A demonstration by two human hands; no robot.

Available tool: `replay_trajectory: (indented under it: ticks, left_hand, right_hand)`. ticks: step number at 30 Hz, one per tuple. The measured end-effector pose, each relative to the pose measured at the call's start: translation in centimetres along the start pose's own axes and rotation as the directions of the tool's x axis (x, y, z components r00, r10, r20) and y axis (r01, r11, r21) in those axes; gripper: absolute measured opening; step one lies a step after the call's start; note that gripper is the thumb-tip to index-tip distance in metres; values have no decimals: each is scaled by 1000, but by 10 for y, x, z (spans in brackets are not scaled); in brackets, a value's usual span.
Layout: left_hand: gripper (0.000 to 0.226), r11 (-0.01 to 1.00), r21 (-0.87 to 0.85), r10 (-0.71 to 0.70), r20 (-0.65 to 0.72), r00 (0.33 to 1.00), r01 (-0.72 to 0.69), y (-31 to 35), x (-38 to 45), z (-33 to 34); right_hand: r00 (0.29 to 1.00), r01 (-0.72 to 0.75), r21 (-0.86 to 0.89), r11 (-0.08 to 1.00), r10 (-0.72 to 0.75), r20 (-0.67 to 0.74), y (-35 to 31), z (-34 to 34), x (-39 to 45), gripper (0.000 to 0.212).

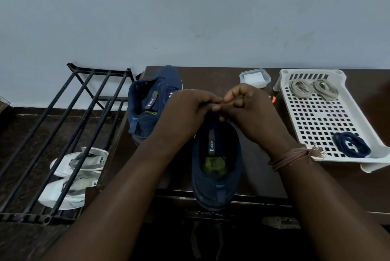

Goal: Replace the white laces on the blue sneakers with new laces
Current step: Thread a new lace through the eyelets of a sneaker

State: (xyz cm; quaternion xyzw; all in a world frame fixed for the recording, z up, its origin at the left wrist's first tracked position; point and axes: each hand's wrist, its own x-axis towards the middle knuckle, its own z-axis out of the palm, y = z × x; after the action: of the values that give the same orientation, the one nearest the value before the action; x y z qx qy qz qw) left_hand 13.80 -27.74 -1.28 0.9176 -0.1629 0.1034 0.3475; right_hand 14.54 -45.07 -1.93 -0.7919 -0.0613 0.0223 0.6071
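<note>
A blue sneaker (pixel 216 167) stands on the dark table (pixel 253 167) right in front of me, heel towards me. My left hand (pixel 185 110) and my right hand (pixel 247 110) meet over its front part, fingers curled and fingertips close together; what they pinch is hidden. The lacing area lies under my hands. A second blue sneaker (pixel 152 100) lies further back on the left, a bit of white showing at its side. In a white perforated tray (pixel 316 121) on the right lie two beige lace bundles (pixel 312 88) and a dark blue lace bundle (pixel 351 144).
A small clear lidded box (pixel 255 78) stands at the back of the table by the wall. A black metal shoe rack (pixel 69 134) stands to the left, with a pair of white shoes (pixel 73 178) beneath its bars. A small orange object (pixel 273 99) peeks out beside the tray.
</note>
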Motion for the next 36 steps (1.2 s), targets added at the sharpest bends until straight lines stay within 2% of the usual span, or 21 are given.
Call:
replay_trajectory:
  ticks: [5,9,12,13,15,19,24,28,33,36]
  left_hand:
    - [20,994,-95,-46,49,998,50,-9,-1,1]
    - [16,995,1,-95,4,995,95,-15,0,8]
    - [15,972,22,-235,15,972,234,-13,-3,16]
    - [13,958,11,-286,16,958,286,-12,-4,19]
    - [11,940,21,-340,13,940,340,-8,-5,24]
    - [15,942,110,-321,22,947,317,-6,-3,29]
    - [17,948,168,-277,22,960,270,-6,-4,42]
    - [31,931,214,-301,-10,953,296,-6,-4,57]
    - [26,930,221,-282,-82,956,293,-2,-8,61]
    - [33,941,212,-249,-87,965,262,-1,-7,58]
  right_hand:
    - [999,-23,-9,1000,24,44,3,4,-3,25]
    - [998,-62,-29,998,62,-3,10,3,2,12]
    - [977,-198,-134,971,207,51,14,-7,2,40]
    - [963,-232,-180,956,252,97,14,-8,-1,43]
    - [945,-263,-224,938,298,138,18,-8,-4,30]
    - [944,-314,-257,914,331,22,27,-9,4,20]
    - [886,-457,-118,881,463,24,33,-10,7,25]
    - [885,-463,-86,882,466,17,32,-7,7,25]
    - [895,-440,-116,891,446,29,30,-7,5,19]
    - [895,-437,-119,892,444,41,28,-7,5,19]
